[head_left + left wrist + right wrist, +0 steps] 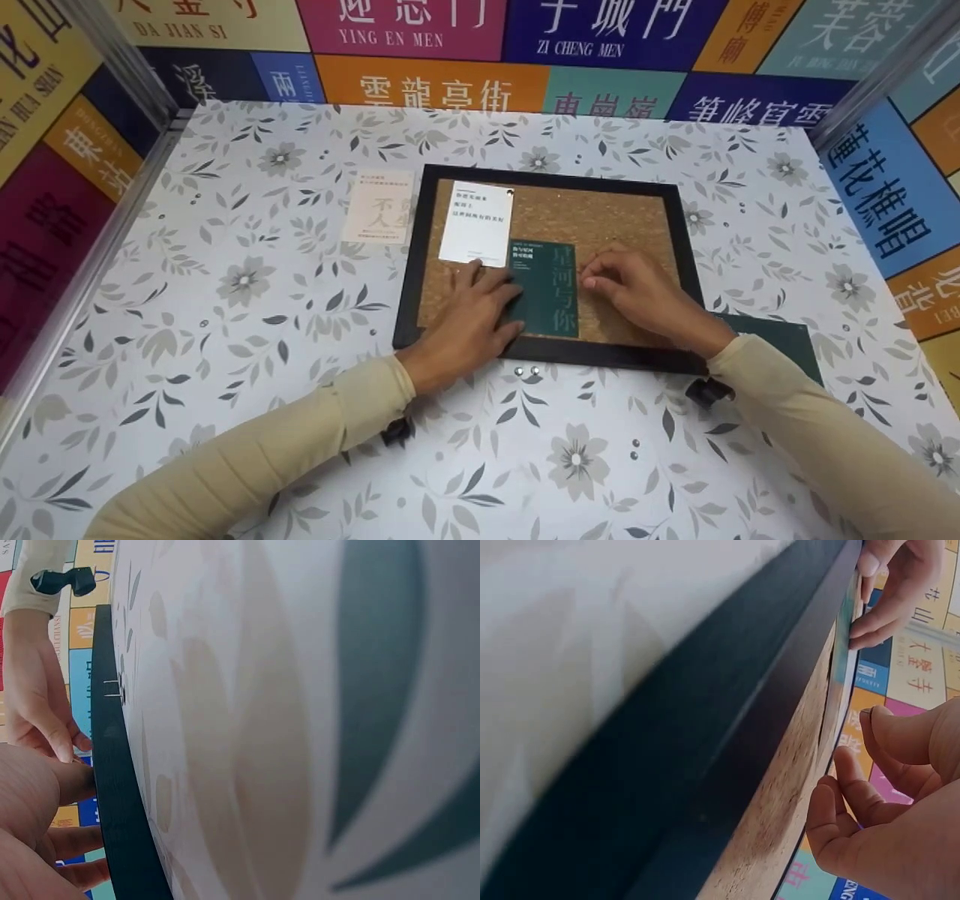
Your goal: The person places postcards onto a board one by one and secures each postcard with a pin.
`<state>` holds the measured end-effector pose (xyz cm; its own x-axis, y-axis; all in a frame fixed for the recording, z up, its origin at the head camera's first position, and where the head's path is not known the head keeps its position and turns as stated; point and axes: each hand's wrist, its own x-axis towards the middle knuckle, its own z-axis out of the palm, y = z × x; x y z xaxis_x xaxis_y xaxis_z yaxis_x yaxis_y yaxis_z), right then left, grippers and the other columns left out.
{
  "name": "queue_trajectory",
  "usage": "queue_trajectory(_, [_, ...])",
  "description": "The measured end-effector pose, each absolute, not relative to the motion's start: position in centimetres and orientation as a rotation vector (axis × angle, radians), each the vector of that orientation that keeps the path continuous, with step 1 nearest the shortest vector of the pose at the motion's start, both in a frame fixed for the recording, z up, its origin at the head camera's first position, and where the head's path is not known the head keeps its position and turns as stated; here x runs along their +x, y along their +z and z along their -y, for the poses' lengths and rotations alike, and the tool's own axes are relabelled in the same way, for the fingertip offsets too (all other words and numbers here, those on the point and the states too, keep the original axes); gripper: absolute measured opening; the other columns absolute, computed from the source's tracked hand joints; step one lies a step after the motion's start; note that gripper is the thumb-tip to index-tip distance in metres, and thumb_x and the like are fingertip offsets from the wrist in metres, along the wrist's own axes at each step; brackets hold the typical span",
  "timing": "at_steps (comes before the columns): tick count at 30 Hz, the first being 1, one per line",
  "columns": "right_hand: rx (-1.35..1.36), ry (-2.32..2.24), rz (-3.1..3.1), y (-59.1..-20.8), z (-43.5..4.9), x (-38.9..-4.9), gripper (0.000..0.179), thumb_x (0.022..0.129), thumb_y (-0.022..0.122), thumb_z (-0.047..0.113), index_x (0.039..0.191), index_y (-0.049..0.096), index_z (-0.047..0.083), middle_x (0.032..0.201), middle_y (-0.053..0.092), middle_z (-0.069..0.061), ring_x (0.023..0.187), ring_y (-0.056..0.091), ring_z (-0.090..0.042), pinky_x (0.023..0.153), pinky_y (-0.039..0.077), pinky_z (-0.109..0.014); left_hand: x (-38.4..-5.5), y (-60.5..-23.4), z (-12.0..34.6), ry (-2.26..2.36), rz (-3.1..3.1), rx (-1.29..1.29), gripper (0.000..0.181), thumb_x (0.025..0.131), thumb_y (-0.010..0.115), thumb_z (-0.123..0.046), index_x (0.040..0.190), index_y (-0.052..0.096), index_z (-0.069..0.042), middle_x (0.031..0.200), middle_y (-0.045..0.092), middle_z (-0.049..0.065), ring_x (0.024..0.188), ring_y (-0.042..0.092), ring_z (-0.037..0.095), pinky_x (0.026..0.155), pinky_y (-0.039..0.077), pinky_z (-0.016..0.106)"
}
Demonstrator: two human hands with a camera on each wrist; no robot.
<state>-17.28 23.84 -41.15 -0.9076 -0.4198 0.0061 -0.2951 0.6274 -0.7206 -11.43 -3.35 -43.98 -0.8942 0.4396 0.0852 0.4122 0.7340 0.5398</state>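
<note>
A cork board (615, 217) in a black frame lies on the table. A white printed card (475, 225) covers its upper left, with a small dark spot at that card's top right corner. Beside and below it sits a dark green card (544, 300) with large faint characters. My left hand (469, 319) rests with fingers spread on the board, fingertips at the white card's bottom edge and over the green card's left side. My right hand (630, 285) is by the green card's right edge, thumb and forefinger together; a small thin dark thing (867, 712) shows at their tips.
Two silver thumbtacks (526, 371) stand points up on the table by the frame's front edge. A cream card (379, 206) lies left of the board. Another green card (780, 345) is partly under the right forearm. Patterned panels (435, 82) wall the flowered table.
</note>
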Motion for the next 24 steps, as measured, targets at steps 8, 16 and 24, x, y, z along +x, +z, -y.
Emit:
queue_trajectory(8, [-0.514,-1.081,-2.684,-41.3,-23.8,-18.9,0.011,0.105,0.071,0.001,0.104,0.08,-0.005,0.116,0.073,-0.02,0.108,0.06,-0.027,0.097,0.046,-0.035,-11.4,-44.0,3.3,0.87,-2.865,0.678,0.056,0.106,0.076,-0.03,0.153,0.063,-0.005,0.167,0.05,0.01,0.163,0.026,0.042,0.129,0.006,0.075])
queue_trajectory(16, [-0.492,-1.048,-2.684,-41.2,-23.5,-20.2,0.012,0.107,0.071,0.004,0.103,0.08,-0.003,0.106,0.074,-0.016,0.1,0.058,-0.022,0.09,0.045,-0.033,-11.4,-43.8,3.3,0.868,-2.866,0.665,0.057,0.105,0.077,-0.03,0.154,0.062,-0.005,0.167,0.05,0.009,0.163,0.026,0.042,0.13,0.005,0.075])
queue_trajectory(24, [-0.493,-1.012,-2.686,-41.5,-23.0,-21.4,0.016,0.109,0.069,0.007,0.103,0.08,-0.002,0.101,0.073,-0.013,0.089,0.058,-0.02,0.079,0.046,-0.028,-11.4,-43.8,3.4,0.871,-2.864,0.67,0.055,0.106,0.076,-0.03,0.153,0.063,-0.005,0.167,0.05,0.009,0.162,0.026,0.044,0.129,0.006,0.076])
